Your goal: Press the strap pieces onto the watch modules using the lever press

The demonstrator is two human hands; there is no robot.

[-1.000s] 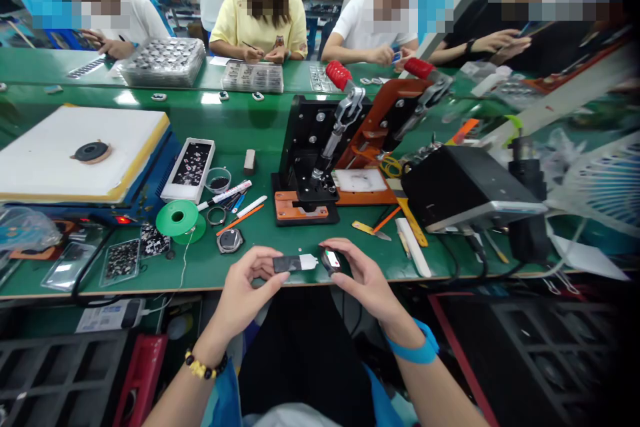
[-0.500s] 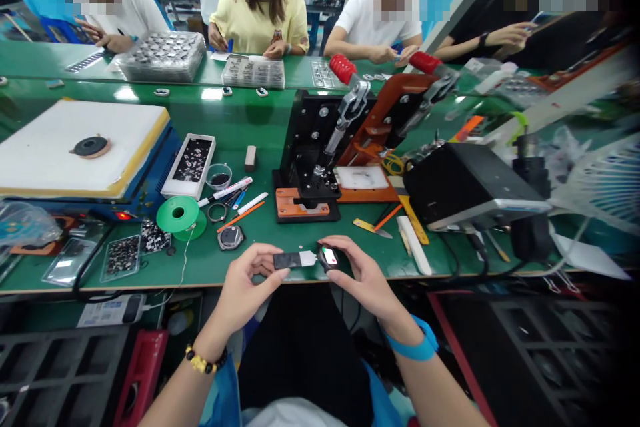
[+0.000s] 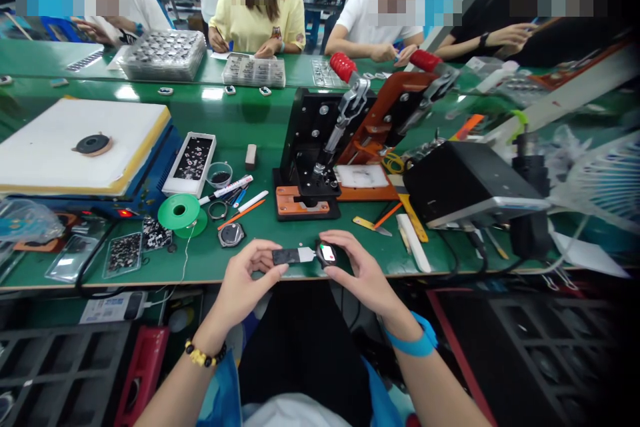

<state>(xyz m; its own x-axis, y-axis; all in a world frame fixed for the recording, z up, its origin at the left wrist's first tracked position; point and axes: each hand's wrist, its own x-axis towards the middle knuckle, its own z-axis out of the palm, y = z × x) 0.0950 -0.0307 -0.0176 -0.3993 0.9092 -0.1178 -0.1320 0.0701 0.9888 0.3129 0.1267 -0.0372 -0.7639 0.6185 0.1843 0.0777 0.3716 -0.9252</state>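
Note:
Between the thumb and fingers of my left hand (image 3: 256, 271) is a flat dark strip (image 3: 286, 256) with a pale, narrowing end. My right hand (image 3: 361, 273) grips a round black watch-like part (image 3: 327, 253) with a lit white face by its edges. The strip's pale tip reaches the side of the round part; whether they are joined I cannot tell. Both hands are over the front edge of the green bench. A round grey watch case (image 3: 231, 235) lies beyond my left hand, near a green spool (image 3: 179, 211).
A black clamp press (image 3: 310, 147) stands ahead, with an orange one (image 3: 380, 127) behind. On the left are a white-topped heater (image 3: 55, 147) and a white parts box (image 3: 191, 163). A black device (image 3: 465, 180) and a fan (image 3: 605, 180) sit right. People work across the bench.
Both hands hold almost the same pose and grips. Small parts on the far green strip have shifted slightly right. Across the bench, a person in yellow has moved a hand to the left.

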